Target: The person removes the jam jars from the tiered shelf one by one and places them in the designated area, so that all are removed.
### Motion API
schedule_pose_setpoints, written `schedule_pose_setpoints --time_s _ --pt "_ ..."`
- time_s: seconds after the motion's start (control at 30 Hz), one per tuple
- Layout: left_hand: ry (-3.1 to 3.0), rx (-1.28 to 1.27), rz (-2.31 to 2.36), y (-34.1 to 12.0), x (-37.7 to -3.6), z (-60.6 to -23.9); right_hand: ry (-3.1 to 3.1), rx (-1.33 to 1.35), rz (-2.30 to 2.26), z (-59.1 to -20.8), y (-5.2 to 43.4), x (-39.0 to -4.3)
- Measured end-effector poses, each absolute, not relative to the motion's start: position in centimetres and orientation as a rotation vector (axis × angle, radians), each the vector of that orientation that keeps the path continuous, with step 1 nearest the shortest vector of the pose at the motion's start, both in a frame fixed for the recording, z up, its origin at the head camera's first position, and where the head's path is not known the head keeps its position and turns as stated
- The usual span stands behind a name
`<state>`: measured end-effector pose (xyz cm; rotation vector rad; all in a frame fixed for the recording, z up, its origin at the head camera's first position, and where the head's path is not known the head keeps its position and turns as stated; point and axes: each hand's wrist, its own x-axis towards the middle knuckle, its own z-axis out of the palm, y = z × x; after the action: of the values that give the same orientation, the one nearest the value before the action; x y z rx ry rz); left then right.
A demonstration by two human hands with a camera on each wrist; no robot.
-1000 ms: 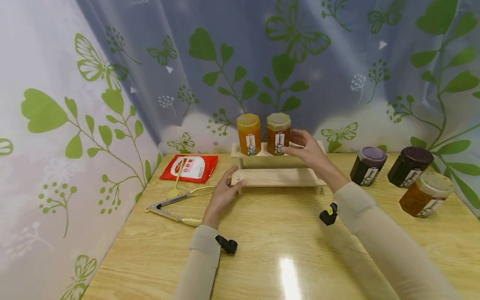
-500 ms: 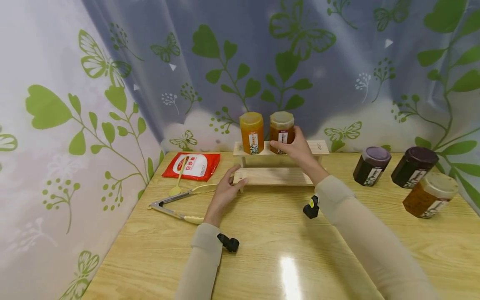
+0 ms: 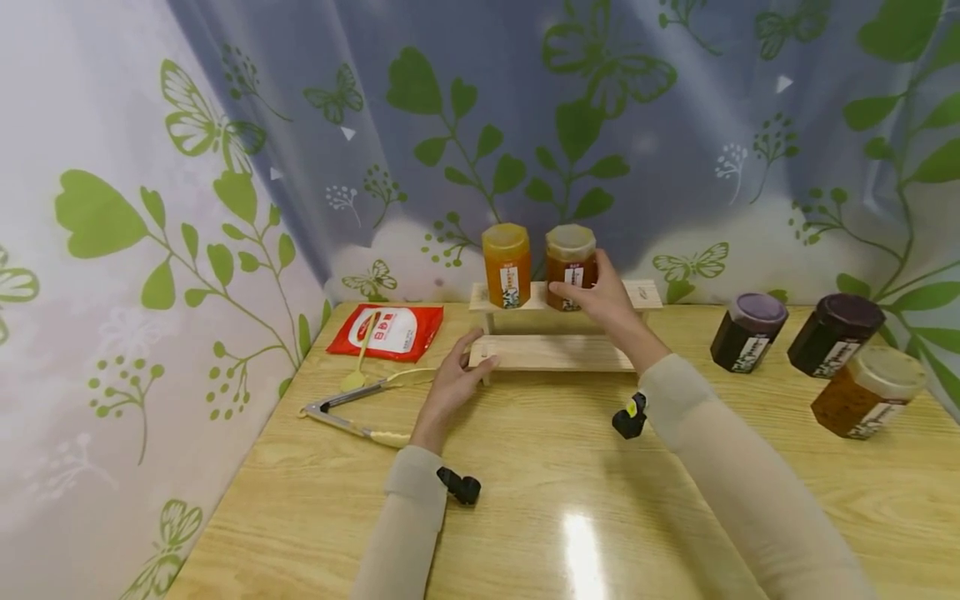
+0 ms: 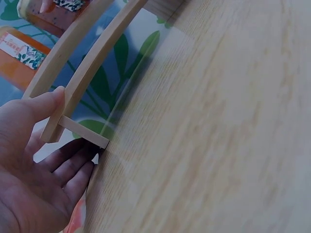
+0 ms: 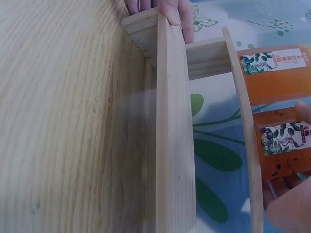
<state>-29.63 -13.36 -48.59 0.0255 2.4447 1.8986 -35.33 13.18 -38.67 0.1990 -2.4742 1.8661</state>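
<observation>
A two-tier wooden display rack (image 3: 555,353) stands against the curtain. My left hand (image 3: 452,379) holds the left end of its lower tier, thumb on the board and fingers around the end, as the left wrist view shows near the rack's leg (image 4: 83,131). On the upper tier stand an orange jam jar (image 3: 507,271) with a yellow lid and, to its right, a brownish-orange jam jar (image 3: 570,242) with a pale lid. My right hand (image 3: 609,296) grips the brownish-orange jar, thumb across its front; the fingers behind are mostly hidden. Its speckled contents show in the right wrist view.
At right on the table (image 3: 525,500) stand a purple-lidded dark jar (image 3: 750,333), a dark-lidded jar (image 3: 835,333) and an amber jar (image 3: 868,393). At left lie a red sugar bag (image 3: 412,329), a yellow utensil (image 3: 363,354) and tongs (image 3: 348,425).
My right hand has moved left and closed around the brownish-orange jar, which now sits slightly farther from the orange one. My left hand stays on the rack. The head view has shifted slightly.
</observation>
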Motion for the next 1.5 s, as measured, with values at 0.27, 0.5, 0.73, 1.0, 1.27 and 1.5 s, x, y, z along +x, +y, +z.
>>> schedule_pose_setpoints --time_s 0.27,0.5,0.73,1.0,1.27,1.5 --pt "2.464 0.024 1.889 -13.2 -29.5 -48.4 -2.489 0.263 1.867 -38.5 14.6 -34.0" --pt "2.507 0.004 1.845 -13.2 -29.3 -48.3 -2.519 0.271 1.846 -38.4 16.0 -32.7" --pt "2.507 0.017 1.85 -13.3 -29.2 -48.4 -2.512 0.294 1.845 -38.6 17.0 -31.8" --pt "2.51 0.028 1.853 -13.4 -29.3 -48.5 -2.497 0.321 1.839 -38.4 18.4 -30.2" --pt "2.508 0.028 1.853 -13.4 -29.5 -48.4 -2.497 0.307 1.805 -38.5 19.6 -29.2" --pt "2.502 0.012 1.856 -13.3 -29.2 -48.3 -2.501 0.264 1.817 -39.1 20.8 -28.4"
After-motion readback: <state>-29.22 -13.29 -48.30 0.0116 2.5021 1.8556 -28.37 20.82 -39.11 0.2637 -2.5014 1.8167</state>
